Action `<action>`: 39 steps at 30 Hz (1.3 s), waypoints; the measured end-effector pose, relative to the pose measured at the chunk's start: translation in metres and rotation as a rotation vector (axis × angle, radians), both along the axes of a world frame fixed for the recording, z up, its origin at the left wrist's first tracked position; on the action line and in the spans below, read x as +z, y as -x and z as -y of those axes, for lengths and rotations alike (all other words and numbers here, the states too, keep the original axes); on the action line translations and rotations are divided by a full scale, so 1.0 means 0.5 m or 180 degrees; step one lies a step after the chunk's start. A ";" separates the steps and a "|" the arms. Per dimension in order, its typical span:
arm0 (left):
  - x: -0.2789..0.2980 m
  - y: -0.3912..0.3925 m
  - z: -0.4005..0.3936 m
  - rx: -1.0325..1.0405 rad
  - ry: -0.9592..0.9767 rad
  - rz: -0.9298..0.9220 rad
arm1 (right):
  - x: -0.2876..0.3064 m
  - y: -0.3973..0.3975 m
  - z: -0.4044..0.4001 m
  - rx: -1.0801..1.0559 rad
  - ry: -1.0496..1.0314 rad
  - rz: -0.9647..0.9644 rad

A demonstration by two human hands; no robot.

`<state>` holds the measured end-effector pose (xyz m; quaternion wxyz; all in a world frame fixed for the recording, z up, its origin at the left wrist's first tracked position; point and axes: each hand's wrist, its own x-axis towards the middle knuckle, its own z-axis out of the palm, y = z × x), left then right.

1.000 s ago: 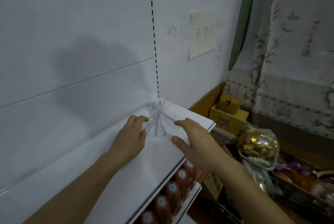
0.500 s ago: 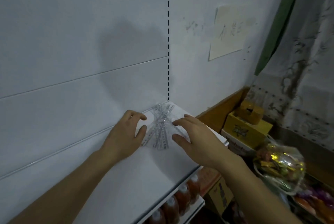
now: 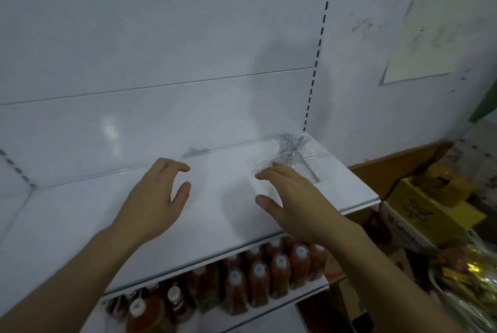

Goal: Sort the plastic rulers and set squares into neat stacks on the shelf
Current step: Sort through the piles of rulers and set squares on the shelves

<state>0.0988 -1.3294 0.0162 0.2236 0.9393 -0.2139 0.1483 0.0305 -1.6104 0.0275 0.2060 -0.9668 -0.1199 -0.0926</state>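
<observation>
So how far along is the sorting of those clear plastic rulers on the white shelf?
Nothing looks stacked yet: the clear plastic rulers and set squares lie crisscrossed in the white shelf corner. The right hand reaches them; the left hand hovers empty. All sorting remains.

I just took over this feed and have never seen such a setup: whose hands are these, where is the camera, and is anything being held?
There is no machine: a person wears a camera on the head, looking forward and down. The left hand hovers open over the white shelf, holding nothing. The right hand reaches toward a loose, crossed pile of clear plastic rulers and set squares at the shelf's far right corner; its fingers overlap the pile's near edge, nothing gripped. Bottles stand on the shelf below.
</observation>
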 end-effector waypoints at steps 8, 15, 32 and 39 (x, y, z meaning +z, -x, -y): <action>0.031 0.131 -0.281 0.0843 -0.0232 0.0158 | 0.043 -0.013 -0.261 0.0922 0.0166 0.0024; 0.051 0.318 -0.602 0.1828 -0.0387 0.0018 | 0.082 0.015 -0.609 0.1785 0.0447 -0.0145; 0.102 0.736 -1.373 0.3277 -0.0551 -0.0271 | 0.105 0.217 -1.522 0.3350 0.0709 -0.0011; 0.116 0.856 -1.595 0.3995 -0.0524 -0.0388 | 0.120 0.280 -1.849 0.4105 0.0878 0.0150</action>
